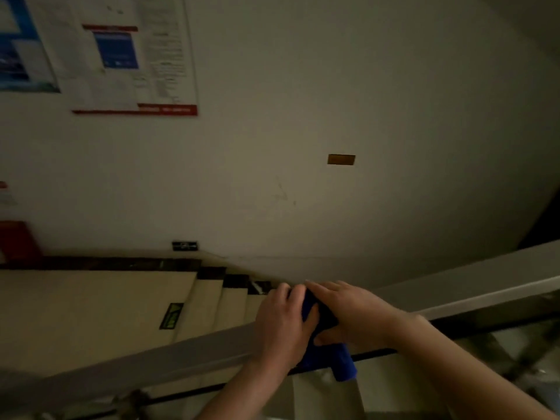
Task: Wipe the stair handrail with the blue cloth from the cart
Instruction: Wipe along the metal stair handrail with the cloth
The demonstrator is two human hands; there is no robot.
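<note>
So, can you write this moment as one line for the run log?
left hand: grips blue cloth on handrail | right hand: on cloth, grip unclear | cloth end: hangs below rail

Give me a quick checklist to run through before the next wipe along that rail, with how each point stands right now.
1. Is the blue cloth on the handrail: ok, draped over it.
2. Does the left hand have a grip on the cloth: ok, fingers curled over it.
3. Is the right hand on the cloth: ok, laid across its top.
4. Is the rail free on both sides of the hands: ok.
5. Is the cloth clean enough: cannot tell, too dim.
</note>
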